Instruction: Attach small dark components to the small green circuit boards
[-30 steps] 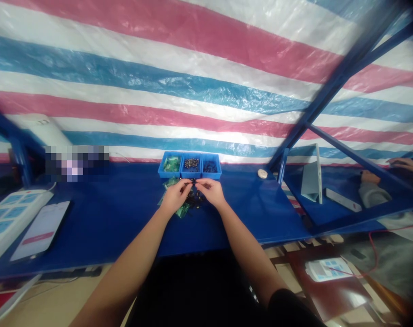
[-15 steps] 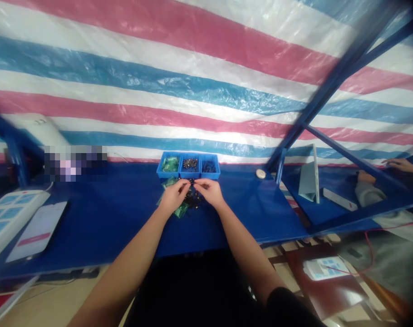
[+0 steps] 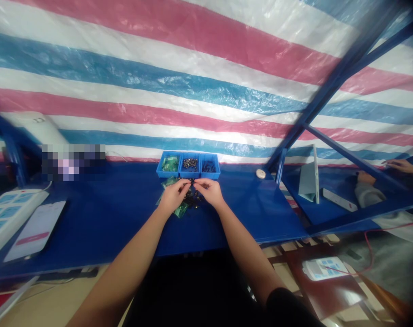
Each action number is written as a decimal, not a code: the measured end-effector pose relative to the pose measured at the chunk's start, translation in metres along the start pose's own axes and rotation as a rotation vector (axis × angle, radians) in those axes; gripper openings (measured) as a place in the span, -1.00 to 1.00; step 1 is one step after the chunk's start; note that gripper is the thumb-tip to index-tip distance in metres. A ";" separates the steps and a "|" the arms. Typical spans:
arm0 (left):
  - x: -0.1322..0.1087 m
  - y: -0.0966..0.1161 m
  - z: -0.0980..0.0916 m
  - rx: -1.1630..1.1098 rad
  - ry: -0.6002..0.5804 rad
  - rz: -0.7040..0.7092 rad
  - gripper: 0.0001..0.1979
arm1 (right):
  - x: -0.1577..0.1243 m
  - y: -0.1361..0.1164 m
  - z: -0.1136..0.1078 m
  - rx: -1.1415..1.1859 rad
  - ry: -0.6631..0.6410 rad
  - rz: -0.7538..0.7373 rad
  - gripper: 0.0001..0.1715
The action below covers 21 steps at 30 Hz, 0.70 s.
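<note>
My left hand (image 3: 174, 195) and my right hand (image 3: 209, 190) meet over the blue bench (image 3: 125, 213), fingertips pinched together on a small dark part (image 3: 192, 181) that is too small to name. Under the hands lies a loose pile of green pieces (image 3: 181, 210) and small dark parts (image 3: 193, 198). Just behind stand three joined blue bins (image 3: 189, 165): the left one holds green pieces, the middle one metallic bits, the right one dark bits.
A phone (image 3: 34, 230) and a white power strip (image 3: 5, 215) lie at the bench's left end. A small round white object (image 3: 260, 173) sits right of the bins. Blue frame bars (image 3: 315, 131) cross the right side, where another person's hands (image 3: 395, 165) work. Striped tarpaulin hangs behind.
Both hands stay pinched together over the pile; only the view has shifted slightly.
</note>
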State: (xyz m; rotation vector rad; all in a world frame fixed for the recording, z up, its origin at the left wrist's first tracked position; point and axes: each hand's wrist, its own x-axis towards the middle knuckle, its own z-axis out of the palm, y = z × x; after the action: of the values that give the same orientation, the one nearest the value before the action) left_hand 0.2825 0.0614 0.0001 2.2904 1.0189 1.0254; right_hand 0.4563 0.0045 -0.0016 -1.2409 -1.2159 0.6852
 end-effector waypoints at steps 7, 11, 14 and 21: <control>-0.001 0.000 -0.001 0.019 -0.020 0.013 -0.68 | 0.000 -0.002 0.001 -0.003 -0.015 0.017 -0.64; -0.001 0.002 -0.001 -0.003 -0.026 -0.026 -0.68 | 0.001 0.000 0.001 0.002 0.001 0.014 -0.66; 0.000 0.001 -0.001 -0.015 -0.023 -0.023 -0.68 | 0.001 0.001 0.000 0.003 0.006 0.015 -0.65; 0.000 -0.001 0.000 0.003 -0.024 0.010 -0.70 | 0.000 -0.003 0.001 0.003 -0.015 0.004 -0.66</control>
State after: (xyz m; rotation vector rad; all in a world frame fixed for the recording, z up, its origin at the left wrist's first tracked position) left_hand 0.2820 0.0619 -0.0002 2.3067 1.0004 0.9993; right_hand 0.4548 0.0037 0.0008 -1.2386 -1.2245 0.7002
